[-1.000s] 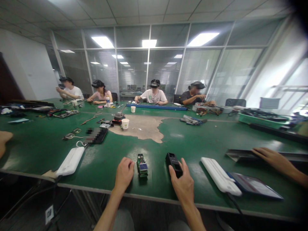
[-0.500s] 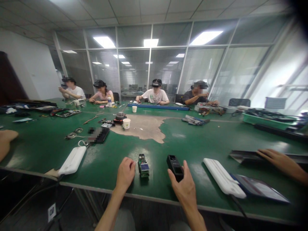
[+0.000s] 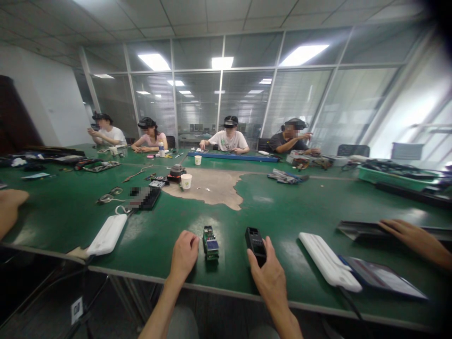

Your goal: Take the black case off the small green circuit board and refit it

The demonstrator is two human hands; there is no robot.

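Case point(image 3: 254, 239): near end clamped between thumb and fingers of our right hand point(image 3: 270, 274). Board point(image 3: 211, 246): just right of our left hand point(image 3: 184, 254), fingers curled together.

Right hand point(image 3: 270, 275) around black casing point(image 3: 254, 241) on green table point(image 3: 300, 202)

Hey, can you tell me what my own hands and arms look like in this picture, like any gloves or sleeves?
Your left hand and right hand are both bare, without gloves. No sleeve shows on either forearm as far as the picture reaches, and I see no watch, bracelet, cable or marking. Some fingers are hidden, so I can't rule out rings.
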